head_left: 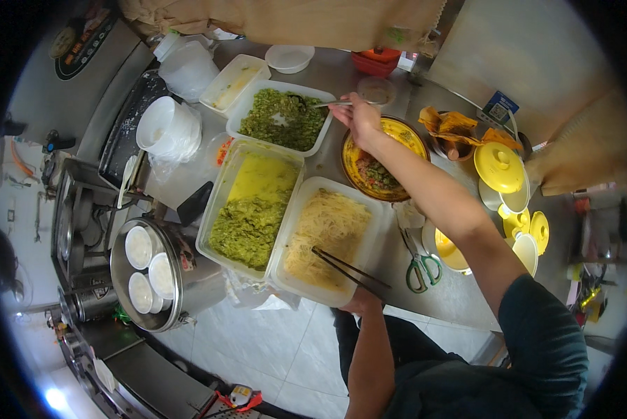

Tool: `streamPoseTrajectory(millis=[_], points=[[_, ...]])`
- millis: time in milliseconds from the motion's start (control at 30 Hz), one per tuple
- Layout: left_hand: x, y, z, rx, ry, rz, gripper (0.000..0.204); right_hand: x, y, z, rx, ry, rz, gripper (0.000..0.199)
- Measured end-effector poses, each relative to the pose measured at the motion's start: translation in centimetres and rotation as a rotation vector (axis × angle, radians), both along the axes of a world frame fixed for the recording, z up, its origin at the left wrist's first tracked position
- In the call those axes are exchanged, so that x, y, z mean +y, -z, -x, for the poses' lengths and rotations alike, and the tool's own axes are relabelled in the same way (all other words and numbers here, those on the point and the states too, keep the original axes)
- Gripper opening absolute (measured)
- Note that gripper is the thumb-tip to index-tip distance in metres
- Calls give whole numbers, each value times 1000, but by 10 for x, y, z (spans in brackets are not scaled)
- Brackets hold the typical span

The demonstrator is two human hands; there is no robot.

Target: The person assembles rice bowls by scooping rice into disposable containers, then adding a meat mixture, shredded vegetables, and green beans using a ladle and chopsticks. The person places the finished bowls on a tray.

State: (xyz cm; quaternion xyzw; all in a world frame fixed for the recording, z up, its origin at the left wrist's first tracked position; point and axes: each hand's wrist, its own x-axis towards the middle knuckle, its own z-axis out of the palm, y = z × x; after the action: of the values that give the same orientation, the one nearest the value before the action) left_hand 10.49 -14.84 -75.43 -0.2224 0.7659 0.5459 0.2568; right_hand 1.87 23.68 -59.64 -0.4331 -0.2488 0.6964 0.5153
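My right hand (361,120) is closed around the handle of a metal spoon (322,105). The spoon's head rests in dark green chopped vegetables (275,126) in a white tub. Below my right forearm stands a yellow bowl (405,136) with a dark rim, holding reddish and green food. My left hand (362,302) is at the near right corner of a tub of pale shredded noodles (327,222); its fingers are largely hidden. Dark chopsticks (348,267) lean in that tub, their ends above my left hand. Left of it is a tub of green vegetables in yellow liquid (250,230).
Green-handled scissors (423,271) lie right of the noodles. Yellow-lidded pots (500,167) stand at the right. Stacked white containers (166,129) and a black phone-like slab (195,203) are at the left. A large steel pot (177,279) holds several white cups. Tiled floor (257,339) shows below the counter.
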Motion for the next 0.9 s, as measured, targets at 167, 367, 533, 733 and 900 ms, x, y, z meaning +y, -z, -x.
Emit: streamPoseTrajectory(millis=[167,367,533,733,900], points=[[-8,25,0,-2,192,171,34,-33,-42,-98,22,-82,-91,49],[-2,9,4,-207,-105,-92,45,-103,-70,-206,-303,-92,-61,47],[-4,4,5,-238,-87,-90,46,-151,-60,-241,-628,-256,-262,42],[-3,5,4,-222,142,48,39,-179,-46,-272,-1318,-698,-1214,45],[-8,14,4,-303,-152,-146,36,-179,-31,-256,-1323,-792,-1292,45]])
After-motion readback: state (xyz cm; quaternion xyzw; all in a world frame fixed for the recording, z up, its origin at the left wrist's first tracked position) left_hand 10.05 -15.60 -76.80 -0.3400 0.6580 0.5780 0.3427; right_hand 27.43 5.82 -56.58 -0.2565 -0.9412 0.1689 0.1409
